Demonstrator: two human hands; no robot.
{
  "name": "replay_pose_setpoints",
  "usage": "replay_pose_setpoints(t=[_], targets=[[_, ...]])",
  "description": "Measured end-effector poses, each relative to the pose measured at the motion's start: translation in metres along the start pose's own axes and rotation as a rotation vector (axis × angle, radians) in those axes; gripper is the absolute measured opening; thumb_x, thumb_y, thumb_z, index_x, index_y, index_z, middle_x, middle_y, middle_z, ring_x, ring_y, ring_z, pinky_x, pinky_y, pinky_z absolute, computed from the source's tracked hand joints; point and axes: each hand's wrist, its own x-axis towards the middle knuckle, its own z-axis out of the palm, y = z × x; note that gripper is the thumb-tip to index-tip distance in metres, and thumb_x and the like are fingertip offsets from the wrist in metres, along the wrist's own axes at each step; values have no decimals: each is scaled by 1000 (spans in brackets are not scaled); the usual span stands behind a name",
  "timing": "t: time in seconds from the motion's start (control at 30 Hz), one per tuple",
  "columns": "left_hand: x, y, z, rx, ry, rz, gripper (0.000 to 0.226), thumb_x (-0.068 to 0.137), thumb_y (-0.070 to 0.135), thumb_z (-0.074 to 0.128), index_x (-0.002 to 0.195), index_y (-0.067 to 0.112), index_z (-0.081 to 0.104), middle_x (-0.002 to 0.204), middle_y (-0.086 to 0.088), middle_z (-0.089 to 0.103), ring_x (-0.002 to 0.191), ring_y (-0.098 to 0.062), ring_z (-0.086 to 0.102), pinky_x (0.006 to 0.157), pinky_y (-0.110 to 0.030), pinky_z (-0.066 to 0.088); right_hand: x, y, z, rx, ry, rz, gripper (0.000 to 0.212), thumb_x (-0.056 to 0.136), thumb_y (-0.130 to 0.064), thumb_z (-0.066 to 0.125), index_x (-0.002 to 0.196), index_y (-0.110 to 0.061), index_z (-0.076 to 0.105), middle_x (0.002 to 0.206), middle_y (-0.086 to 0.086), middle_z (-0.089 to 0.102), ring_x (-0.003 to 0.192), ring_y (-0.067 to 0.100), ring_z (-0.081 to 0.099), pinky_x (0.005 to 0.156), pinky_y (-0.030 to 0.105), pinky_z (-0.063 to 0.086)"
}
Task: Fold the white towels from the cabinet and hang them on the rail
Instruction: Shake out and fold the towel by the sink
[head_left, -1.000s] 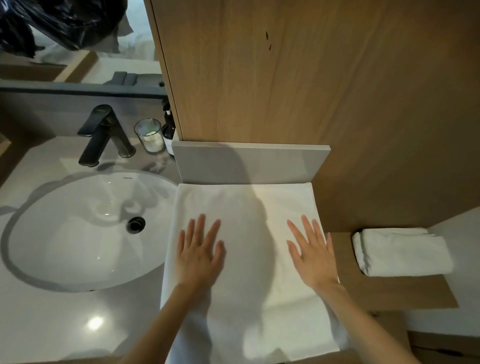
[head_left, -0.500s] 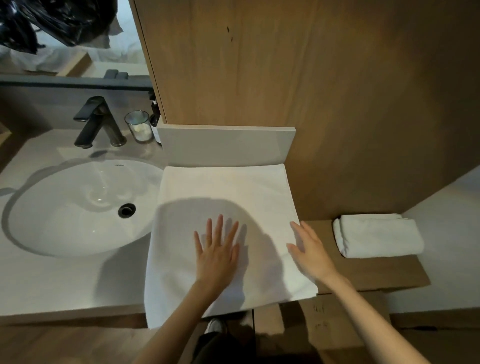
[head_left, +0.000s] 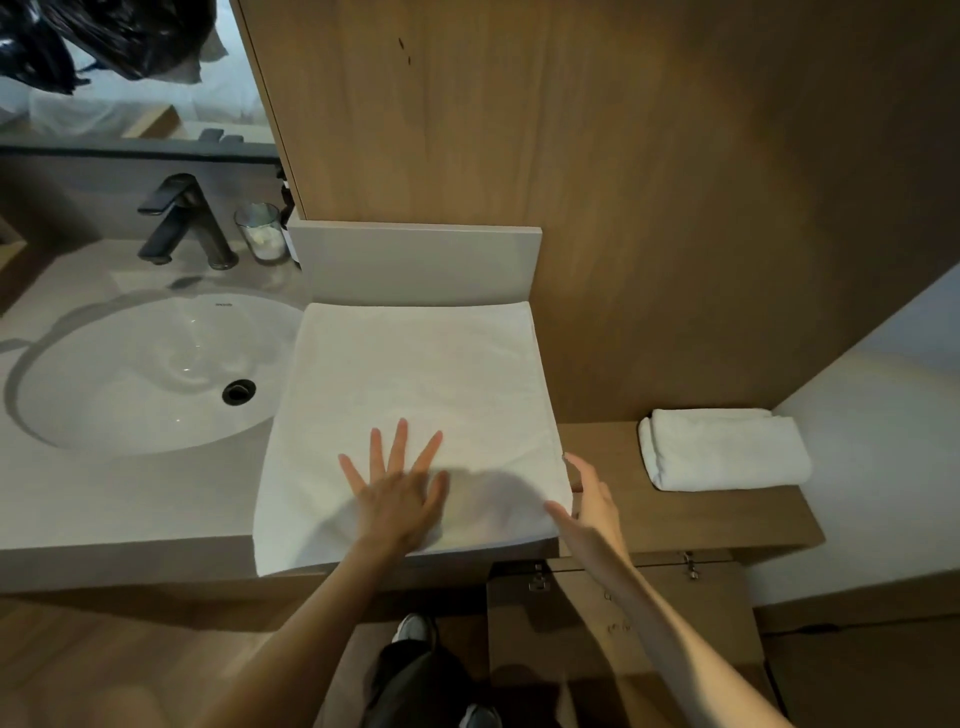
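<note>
Towel, large white terry one (head_left: 415, 395), lies flat on the pale grey stone table (head_left: 119, 499) right of the oval white basin (head_left: 145, 374); far edge touches the grey upstand (head_left: 415, 262), near edge hangs a little over the table front. Left hand (head_left: 400, 499) rests palm-down on the towel near its front, fingers spread, grip open and holding nothing. Right hand (head_left: 592, 506) sits at the towel's front right corner, edge-on, fingers extended and loosely apart, thumb over the cloth; grip open, not pinching, cannot tell if the fingers actually touch the towel edge. Second white towel, folded into a thick bundle (head_left: 724, 449), lies on the lower brown wooden shelf (head_left: 675, 519) to the right, well apart from the flat towel, against the white wall. Dark metal tap (head_left: 182, 223) stands behind the basin, clear glass tumbler (head_left: 261, 231) just beside it to the right. Wood-veneer panel (head_left: 623, 182) fills the back. Black plastic bag (head_left: 104, 36) shows in the top left. Person's dark trousers and a shoe visible below the table edge, over wooden floor.
</note>
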Motion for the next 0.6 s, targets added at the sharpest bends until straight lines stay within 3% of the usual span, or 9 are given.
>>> replay_pose_setpoints(t=[0.07,0.13,0.2,0.3,0.47,0.53,0.6], targets=[[0,1,0,7,11,3,56,95,63,15,149,47,17,161,-3,5,147,-37,4,108,-71,-2,2,1,-1,26,-21,81,73,86,-37,68,146,-29,27,131,-3,49,117,17,46,99,43,46],[0,1,3,10,32,-1,55,96,60,20,149,46,20,161,-3,9,146,-38,7,108,-72,1,4,2,-3,33,-24,161,74,88,-28,70,147,-22,26,109,-1,55,95,13,53,81,28,50],[1,-1,8,25,37,-10,54,96,60,20,149,48,14,161,1,2,147,-36,3,108,-72,-1,6,3,-5,15,6,141,74,85,-19,73,145,-20,30,91,-1,53,81,12,53,66,19,45],[4,-1,8,24,50,-9,54,97,60,17,148,51,3,160,4,-12,147,-33,-9,109,-69,-8,8,6,-11,27,19,110,73,82,-12,75,142,-21,34,89,1,54,79,13,54,63,17,44],[6,3,5,-20,15,-27,54,95,61,9,146,54,-7,156,9,-26,144,-26,-25,109,-63,-19,1,10,-11,69,35,127,70,83,-14,75,141,-23,37,102,5,56,86,14,55,70,21,48],[6,3,4,-32,-2,-16,54,95,61,8,146,53,-6,156,9,-26,144,-26,-25,109,-62,-19,-2,8,-10,-72,43,64,68,85,-10,69,142,-26,37,126,3,49,109,17,49,89,28,48],[6,0,3,-20,-32,5,55,94,61,4,147,51,-5,157,7,-24,145,-27,-23,110,-61,-19,-4,2,-4,-280,121,-129,64,85,-2,60,142,-25,40,137,-2,42,127,14,34,101,31,42]])
